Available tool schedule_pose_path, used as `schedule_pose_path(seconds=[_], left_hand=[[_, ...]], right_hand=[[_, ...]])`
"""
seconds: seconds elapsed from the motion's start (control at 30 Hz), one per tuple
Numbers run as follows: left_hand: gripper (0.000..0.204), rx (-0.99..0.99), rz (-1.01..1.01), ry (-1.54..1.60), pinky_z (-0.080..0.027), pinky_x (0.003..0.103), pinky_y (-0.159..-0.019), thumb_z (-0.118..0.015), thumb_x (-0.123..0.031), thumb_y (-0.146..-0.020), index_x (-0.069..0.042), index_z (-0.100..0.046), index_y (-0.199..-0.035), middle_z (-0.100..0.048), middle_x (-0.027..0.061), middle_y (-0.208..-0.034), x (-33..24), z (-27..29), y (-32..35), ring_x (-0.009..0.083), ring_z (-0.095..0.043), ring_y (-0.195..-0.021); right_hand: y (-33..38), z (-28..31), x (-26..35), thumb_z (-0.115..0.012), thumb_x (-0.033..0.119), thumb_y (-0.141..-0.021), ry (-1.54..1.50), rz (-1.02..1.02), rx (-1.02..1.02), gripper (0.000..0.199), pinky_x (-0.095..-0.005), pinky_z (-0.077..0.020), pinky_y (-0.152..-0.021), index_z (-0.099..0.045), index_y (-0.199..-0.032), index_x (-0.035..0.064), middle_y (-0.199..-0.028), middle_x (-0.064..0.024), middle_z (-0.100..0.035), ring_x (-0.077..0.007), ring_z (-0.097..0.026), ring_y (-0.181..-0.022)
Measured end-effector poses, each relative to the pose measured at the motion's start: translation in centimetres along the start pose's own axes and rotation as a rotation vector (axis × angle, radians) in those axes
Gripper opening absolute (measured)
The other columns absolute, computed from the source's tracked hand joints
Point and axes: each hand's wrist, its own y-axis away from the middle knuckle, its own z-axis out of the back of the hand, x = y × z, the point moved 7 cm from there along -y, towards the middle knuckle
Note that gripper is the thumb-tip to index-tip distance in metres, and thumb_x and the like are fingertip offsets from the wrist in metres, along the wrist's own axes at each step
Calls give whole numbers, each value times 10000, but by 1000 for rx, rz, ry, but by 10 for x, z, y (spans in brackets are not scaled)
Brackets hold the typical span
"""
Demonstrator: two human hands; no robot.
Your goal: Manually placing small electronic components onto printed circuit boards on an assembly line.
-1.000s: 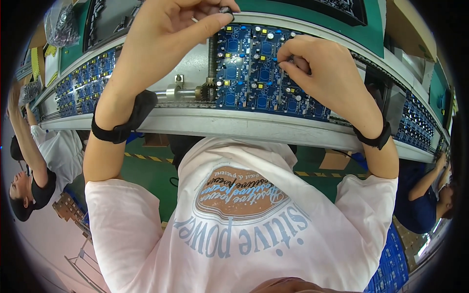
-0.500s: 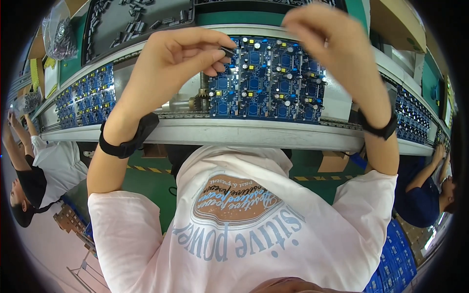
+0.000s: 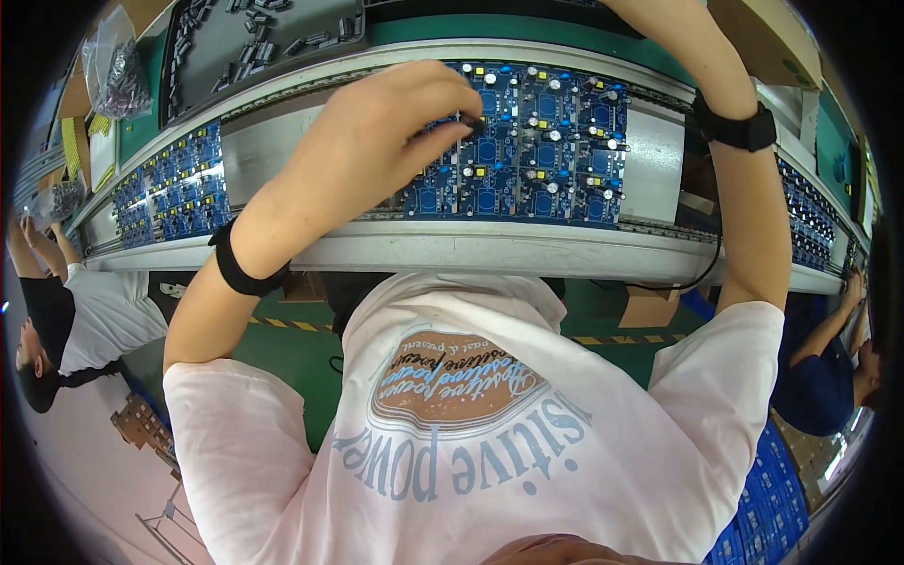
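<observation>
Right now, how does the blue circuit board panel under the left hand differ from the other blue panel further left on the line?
The blue circuit board panel in the middle has the left hand over its corner, pinching a small dark part; the blue panel further left is untouched. The middle panel carries silver and yellow components and looks larger; the left panel looks smaller and sits tilted near the picture's rim. Both lie on the grey conveyor rail.

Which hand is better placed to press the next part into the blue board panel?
Left, probably. The left hand is over the blue circuit board panel, pinching a small dark component at its surface. The right arm reaches up past the conveyor; its hand is out of view.
</observation>
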Motion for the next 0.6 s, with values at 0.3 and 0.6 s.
schedule_pose_path(seconds=[0.3, 0.6], left_hand=[[188, 98, -58, -148, -576, 384, -765, -710, -115, -888, -72, -695, -1070, -657, 47, -1070, -2, -23, -4, 269, -687, -921], [211, 100, -107, -173, -587, 374, -751, -705, -124, -886, -90, -691, -1094, -688, 28, -1077, -1, -25, -6, 249, -697, -941]], right_hand=[[58, 12, 0, -633, -4, -957, -821, -245, 37, 43, -189, -491, -687, -659, -977, -32, -844, 9, -644, -30, -595, -776], [78, -21, 4, -630, 74, -1023, -1972, 574, -56, 137, -195, -542, -710, -683, -1108, -19, -874, -31, -697, -73, -658, -741]])
